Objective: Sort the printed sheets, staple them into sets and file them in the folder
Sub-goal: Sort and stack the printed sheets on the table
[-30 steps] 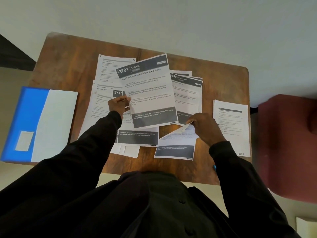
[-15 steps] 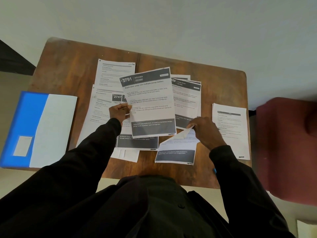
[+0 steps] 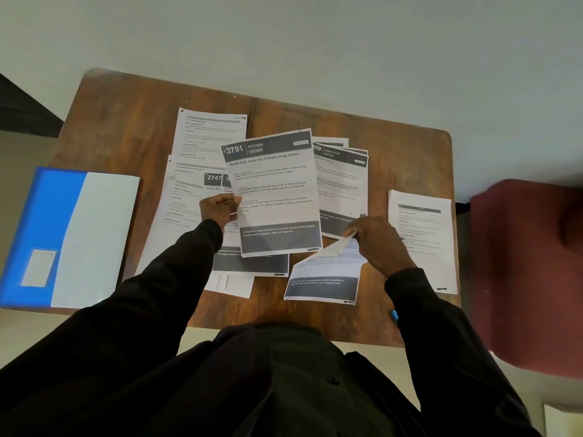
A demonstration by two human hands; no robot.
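The sheet headed 3791 is pinched at its left edge by the left hand's curled fingers. The right hand's fingers pinch the raised corner of a lower sheet. Left of all the fingers, the blue folder lies on the bench.

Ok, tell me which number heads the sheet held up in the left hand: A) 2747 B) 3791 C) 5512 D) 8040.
B: the raised sheet that the left hand grips reads 3791, KITCHEN, in its dark header; the right hand pinches the corner of a lower sheet.
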